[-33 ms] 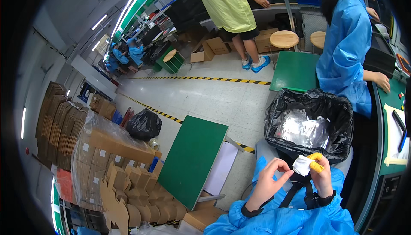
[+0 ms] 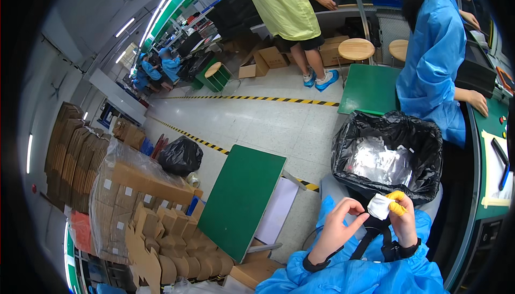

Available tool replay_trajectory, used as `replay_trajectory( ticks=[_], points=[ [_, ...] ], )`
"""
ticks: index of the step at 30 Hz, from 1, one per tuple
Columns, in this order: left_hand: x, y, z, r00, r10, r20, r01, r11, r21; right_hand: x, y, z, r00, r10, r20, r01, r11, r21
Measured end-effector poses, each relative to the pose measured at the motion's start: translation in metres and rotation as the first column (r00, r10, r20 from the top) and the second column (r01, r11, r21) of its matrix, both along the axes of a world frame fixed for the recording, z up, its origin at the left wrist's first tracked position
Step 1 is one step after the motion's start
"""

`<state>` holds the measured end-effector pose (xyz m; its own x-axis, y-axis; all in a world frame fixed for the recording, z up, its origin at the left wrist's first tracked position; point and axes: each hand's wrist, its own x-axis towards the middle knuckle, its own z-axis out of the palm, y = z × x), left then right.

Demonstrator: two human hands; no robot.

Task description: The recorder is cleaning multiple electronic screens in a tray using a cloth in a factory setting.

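My right hand (image 2: pixel 403 220), with yellow finger cots on its thumb and finger, grips a small folded white cloth (image 2: pixel 379 206). Just left of the cloth, my left hand (image 2: pixel 339 231) has its thumb and index fingertips drawn together. A tiny dark spot shows at those fingertips, too small to name. Both hands are over my lap, in front of a bin lined with a black bag (image 2: pixel 343 157). Inside that bin lies a heap of clear and white plastic pieces (image 2: pixel 382 162).
A green-topped table (image 2: pixel 244 200) stands at my left, with cardboard boxes (image 2: pixel 150 179) beyond it. On my right runs a green workbench (image 2: pixel 491 120) holding a black and blue tool (image 2: pixel 501 160). A co-worker in blue (image 2: pixel 432 58) works close by; another person in yellow-green (image 2: pixel 284 10) stands farther off.
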<state>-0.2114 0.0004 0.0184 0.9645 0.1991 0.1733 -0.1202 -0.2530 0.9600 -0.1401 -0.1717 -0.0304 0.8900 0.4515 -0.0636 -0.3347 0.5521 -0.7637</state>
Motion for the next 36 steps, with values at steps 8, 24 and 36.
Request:
replay_trajectory(
  ticks=[8,24,36],
  points=[
    [0.003,-0.003,-0.007,0.999,-0.018,0.028,0.014,0.991,0.132,-0.003,0.000,0.000,0.998,0.053,0.026,-0.052,0.998,-0.039],
    [0.004,-0.005,-0.007,0.998,0.068,0.017,-0.069,0.984,0.163,-0.004,0.009,0.005,0.990,0.055,0.132,-0.050,0.998,-0.039],
    [0.003,0.002,-0.008,0.999,-0.049,-0.024,0.049,0.999,0.014,-0.004,0.003,-0.009,0.993,0.115,0.008,-0.115,0.986,0.122]
  ],
)
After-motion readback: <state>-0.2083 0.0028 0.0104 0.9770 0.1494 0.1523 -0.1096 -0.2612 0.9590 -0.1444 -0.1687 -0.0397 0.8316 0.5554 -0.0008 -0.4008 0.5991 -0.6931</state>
